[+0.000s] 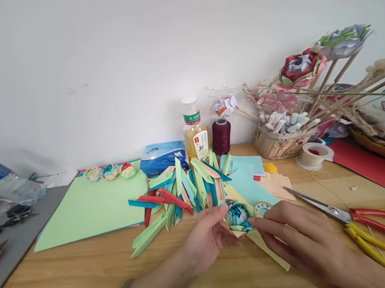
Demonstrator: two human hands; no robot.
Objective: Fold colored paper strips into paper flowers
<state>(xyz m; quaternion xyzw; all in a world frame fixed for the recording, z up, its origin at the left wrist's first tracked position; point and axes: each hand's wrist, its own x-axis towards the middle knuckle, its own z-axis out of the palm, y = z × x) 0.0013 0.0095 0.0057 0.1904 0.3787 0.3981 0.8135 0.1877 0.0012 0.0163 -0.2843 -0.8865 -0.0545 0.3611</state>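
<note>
A folded paper flower (238, 216) in blue, green and peach layers is held low over the table. My left hand (211, 231) is closed around its left side, thumb on the upper rim. My right hand (297, 232) pinches the flower's right edge with thumb and fingertips; the exact contact is partly hidden. Just behind those fingers lies a small pale ring-shaped piece with dots (262, 209). A yellow paper strip (270, 252) runs beneath the hands. Beyond them spreads a heap of folded paper strips (181, 189) in green, blue, red and peach.
Scissors (335, 211) with red handles lie at right, overlapping yellow-handled ones (381, 250). Behind stand a thread spool (314, 156), a basket (282, 142) with paper flowers, a maroon thread cone (222, 137), a bottle (196, 133) and a tissue pack (163, 158). Green paper (93, 208) lies left, with small flowers (110, 172).
</note>
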